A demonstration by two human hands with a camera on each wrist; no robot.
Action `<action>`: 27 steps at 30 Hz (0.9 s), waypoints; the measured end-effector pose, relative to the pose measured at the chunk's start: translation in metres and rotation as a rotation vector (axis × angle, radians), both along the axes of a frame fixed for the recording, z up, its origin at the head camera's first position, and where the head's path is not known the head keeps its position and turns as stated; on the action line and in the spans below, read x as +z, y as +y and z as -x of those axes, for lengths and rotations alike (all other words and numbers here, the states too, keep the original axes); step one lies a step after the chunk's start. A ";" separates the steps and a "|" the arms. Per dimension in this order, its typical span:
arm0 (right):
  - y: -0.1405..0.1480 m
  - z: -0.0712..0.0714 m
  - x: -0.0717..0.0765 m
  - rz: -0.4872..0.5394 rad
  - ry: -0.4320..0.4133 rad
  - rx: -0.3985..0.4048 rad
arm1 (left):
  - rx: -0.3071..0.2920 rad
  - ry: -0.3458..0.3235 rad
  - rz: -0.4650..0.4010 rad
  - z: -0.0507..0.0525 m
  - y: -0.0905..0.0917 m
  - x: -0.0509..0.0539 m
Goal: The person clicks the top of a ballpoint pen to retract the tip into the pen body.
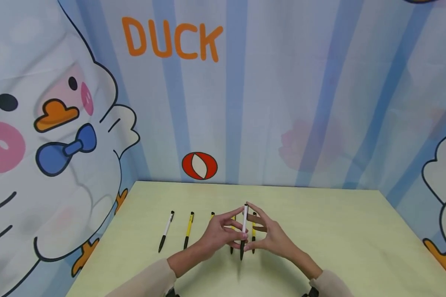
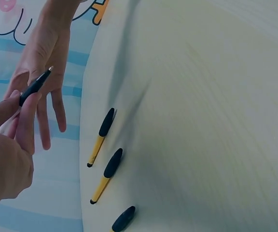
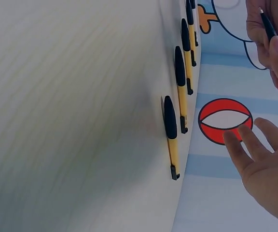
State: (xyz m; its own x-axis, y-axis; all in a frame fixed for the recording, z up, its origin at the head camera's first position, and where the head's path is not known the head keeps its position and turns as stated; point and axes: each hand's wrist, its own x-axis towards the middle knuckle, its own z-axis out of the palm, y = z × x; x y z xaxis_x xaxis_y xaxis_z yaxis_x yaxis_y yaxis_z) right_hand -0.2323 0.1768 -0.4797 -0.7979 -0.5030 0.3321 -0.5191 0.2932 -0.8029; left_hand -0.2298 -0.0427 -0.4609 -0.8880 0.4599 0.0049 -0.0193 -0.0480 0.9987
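Observation:
A white pen [image 1: 245,218] with a black grip stands nearly upright above the table, tip down, between the two hands. My left hand [image 1: 221,232] pinches it, thumb and finger around its lower part; in the left wrist view the black grip [image 2: 35,88] sticks out beyond these fingertips. My right hand [image 1: 273,237] is spread beside the pen, index finger by the top end and thumb near the grip. Its other fingers look nearly straight in the right wrist view, where this hand [image 3: 267,169] shows at the right edge. Whether its index touches the pen I cannot tell.
Several pens lie in a row on the pale yellow table [image 1: 357,231]: a white pen [image 1: 166,231] at the left end, then yellow pens such as this yellow pen [image 1: 189,229], some partly behind the hands. A printed duck curtain [image 1: 264,103] hangs behind.

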 end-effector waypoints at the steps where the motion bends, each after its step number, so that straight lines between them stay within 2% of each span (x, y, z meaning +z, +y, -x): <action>1: 0.000 -0.001 0.000 0.002 0.010 -0.004 | -0.005 0.004 0.001 0.000 0.000 0.001; 7: 0.004 -0.001 0.007 -0.034 0.009 -0.004 | -0.042 0.006 0.011 0.000 0.001 0.007; 14: 0.018 0.001 0.012 -0.052 0.004 0.032 | -0.036 0.001 0.041 -0.001 -0.003 0.003; 22: 0.044 -0.001 0.009 -0.099 0.033 -0.029 | -0.019 0.010 0.054 0.001 -0.013 -0.002; 27: 0.061 -0.005 0.007 -0.123 0.051 -0.059 | -0.004 -0.011 0.064 -0.001 -0.015 -0.006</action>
